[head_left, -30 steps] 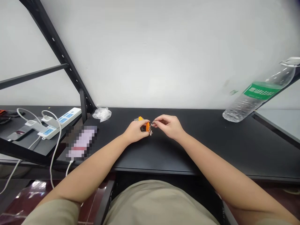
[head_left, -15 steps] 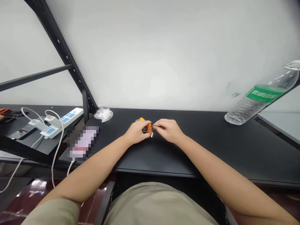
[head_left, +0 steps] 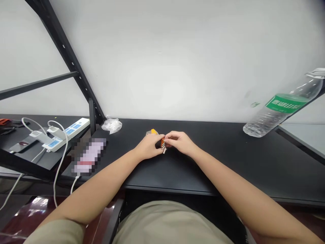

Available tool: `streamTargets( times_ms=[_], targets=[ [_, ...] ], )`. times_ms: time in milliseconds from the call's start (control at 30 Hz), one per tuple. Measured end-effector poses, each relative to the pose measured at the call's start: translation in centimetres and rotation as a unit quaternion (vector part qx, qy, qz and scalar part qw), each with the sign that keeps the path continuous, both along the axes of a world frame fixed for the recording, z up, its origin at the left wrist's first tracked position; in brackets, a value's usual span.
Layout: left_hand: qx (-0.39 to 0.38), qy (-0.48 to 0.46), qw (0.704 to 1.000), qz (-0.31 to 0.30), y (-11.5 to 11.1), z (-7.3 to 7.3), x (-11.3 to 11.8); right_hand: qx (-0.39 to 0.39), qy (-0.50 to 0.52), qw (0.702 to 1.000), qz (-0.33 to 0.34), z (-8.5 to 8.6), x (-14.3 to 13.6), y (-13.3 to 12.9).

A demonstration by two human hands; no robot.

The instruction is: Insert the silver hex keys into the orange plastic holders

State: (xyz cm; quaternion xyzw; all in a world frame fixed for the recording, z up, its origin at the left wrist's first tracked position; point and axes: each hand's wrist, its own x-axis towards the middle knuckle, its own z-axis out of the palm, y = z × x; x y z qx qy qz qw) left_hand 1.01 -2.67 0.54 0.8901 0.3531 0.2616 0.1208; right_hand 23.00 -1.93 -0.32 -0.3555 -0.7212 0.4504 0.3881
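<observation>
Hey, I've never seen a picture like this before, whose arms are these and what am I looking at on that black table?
There is no machine here: the camera sits on a person's head and looks down at their own two bare arms. The left hand holds a small orange holder with thin metal pieces sticking out, perhaps a key set; it is too small to tell for sure. The right hand pinches at those metal pieces. Both rest over a black table. Further back lie a crumpled clear plastic bag and, at right, a plastic water bottle with a green label. On the left, a white power strip sits with cables plugged in.
</observation>
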Motion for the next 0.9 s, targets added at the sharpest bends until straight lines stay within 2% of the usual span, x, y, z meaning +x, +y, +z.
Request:
streamTargets(
  times_ms=[100,167,233,400,500,633,800,900],
  targets=[
    [-0.002,-0.001,1.0,0.01,0.3,-0.3,-0.3,0.136,-0.11,0.984,-0.044,-0.4,1.3,1.0],
    [0.0,-0.006,1.0,0.018,0.5,-0.4,-0.5,0.194,-0.17,0.961,-0.102,-1.0,2.4,2.0],
    [-0.003,-0.003,1.0,0.015,0.6,-0.5,-0.7,0.23,-0.246,0.933,-0.126,-1.7,3.5,3.0],
    [0.004,0.006,1.0,0.011,0.7,-0.5,-0.6,0.25,-0.367,0.893,-0.075,-2.7,4.0,3.7],
    [0.007,-0.004,1.0,0.017,0.5,-0.4,-0.6,0.269,-0.42,0.866,-0.043,-1.9,3.3,3.0],
    [-0.011,-0.031,0.999,0.027,0.2,-0.1,-0.6,0.261,-0.494,0.827,-0.052,-0.9,2.6,2.0],
    [0.012,-0.035,0.999,0.011,0.4,-0.3,-0.8,0.263,-0.502,0.821,-0.074,-0.5,2.6,1.1],
    [0.027,-0.04,0.999,0.014,0.6,-0.5,-0.9,0.27,-0.462,0.841,-0.082,-0.1,2.6,0.9]
  ],
)
